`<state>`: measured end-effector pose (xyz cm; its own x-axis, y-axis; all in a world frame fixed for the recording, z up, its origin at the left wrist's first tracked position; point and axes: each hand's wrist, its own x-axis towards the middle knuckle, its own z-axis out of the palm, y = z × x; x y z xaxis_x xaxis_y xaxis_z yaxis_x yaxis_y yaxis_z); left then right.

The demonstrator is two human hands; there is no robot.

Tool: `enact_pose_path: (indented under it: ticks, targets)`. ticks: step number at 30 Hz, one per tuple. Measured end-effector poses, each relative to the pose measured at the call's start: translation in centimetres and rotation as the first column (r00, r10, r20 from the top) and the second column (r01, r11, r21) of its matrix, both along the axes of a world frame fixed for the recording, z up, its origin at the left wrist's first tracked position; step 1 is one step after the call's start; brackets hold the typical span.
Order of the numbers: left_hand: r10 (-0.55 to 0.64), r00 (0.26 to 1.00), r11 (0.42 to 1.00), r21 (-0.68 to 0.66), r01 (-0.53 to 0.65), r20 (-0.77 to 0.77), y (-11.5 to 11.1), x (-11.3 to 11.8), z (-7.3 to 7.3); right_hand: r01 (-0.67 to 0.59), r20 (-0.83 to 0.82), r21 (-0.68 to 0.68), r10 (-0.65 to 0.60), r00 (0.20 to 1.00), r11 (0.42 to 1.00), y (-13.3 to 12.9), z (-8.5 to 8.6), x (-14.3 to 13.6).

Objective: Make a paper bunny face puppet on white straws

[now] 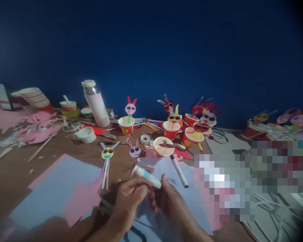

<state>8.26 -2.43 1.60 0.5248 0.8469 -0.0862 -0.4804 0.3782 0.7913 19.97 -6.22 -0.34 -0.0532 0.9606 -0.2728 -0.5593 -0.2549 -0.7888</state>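
A white glue stick (147, 176) with a blue label lies slantwise between my two hands above white paper. My right hand (170, 198) is closed around its lower right end, the thumb over that end. At the tube's left end there is a pinkish smear. My left hand (131, 198) is pinched against the underside of the tube, with a small red piece (150, 186) showing at its fingertips; its shape is mostly hidden. Just beyond lie a yellow bunny face (107, 153) on sticks and a lilac bunny face (135, 151). A marker (179, 171) rests on the paper (192, 195).
Blue and pink sheets (58, 188) lie at left, with scissors (104, 205) partly under my left forearm. Behind stand a white flask (97, 107), a tape roll (145, 139), a paper cup (163, 148) and several cups with bunny faces. Paper scraps (40, 129) and stacked cups (36, 97) are far left.
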Motion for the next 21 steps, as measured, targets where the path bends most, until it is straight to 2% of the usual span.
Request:
enact_pose_path:
  ticks: [4, 7, 9, 11, 13, 15, 18, 20, 21]
  targets:
    - [0.021, 1.0, 0.999, 0.027, -0.021, -0.004, -0.1, 0.0, 0.0, -0.011, 0.029, -0.009, 0.011, 1.0, 1.0, 0.2, -0.3, 0.3]
    - [0.117, 0.99, 0.99, 0.085, -0.111, -0.073, 0.1, -0.4, 0.0, 0.001, 0.125, 0.067, -0.009, 0.992, 0.998, 0.3, -0.8, 0.5]
    - [0.157, 0.982, 0.981, 0.128, -0.143, -0.107, 0.2, -0.6, 0.1, 0.023, 0.121, 0.11, -0.036, 0.992, 0.994, 0.3, -1.3, 0.4]
    - [0.112, 0.988, 0.988, 0.123, -0.098, -0.109, 0.2, -0.6, 0.1, 0.004, 0.018, 0.077, -0.005, 1.0, 0.997, 0.4, -1.7, 0.2]
    - [0.019, 0.996, 0.996, 0.09, -0.012, -0.084, 0.1, -0.5, 0.2, -0.08, -0.081, 0.012, 0.081, 0.993, 0.997, 0.4, -1.7, -0.1]
    - [-0.04, 0.998, 0.997, 0.058, 0.043, -0.049, 0.0, -0.5, 0.3, -0.129, -0.071, -0.03, 0.127, 0.989, 0.991, 0.3, -1.4, -0.2]
    - [-0.018, 0.999, 0.996, 0.092, 0.022, -0.041, 0.2, -0.7, 0.5, -0.033, 0.046, -0.016, 0.034, 0.998, 0.999, 0.2, -1.1, -0.2]
    - [0.011, 0.997, 0.99, 0.142, -0.001, -0.072, 0.3, -1.0, 0.5, 0.045, 0.089, 0.02, -0.046, 0.995, 0.999, 0.1, -1.4, -0.1]
    - [0.015, 0.996, 0.988, 0.155, -0.001, -0.086, 0.3, -1.1, 0.5, 0.042, 0.081, 0.02, -0.043, 0.996, 0.999, 0.1, -1.7, 0.0]
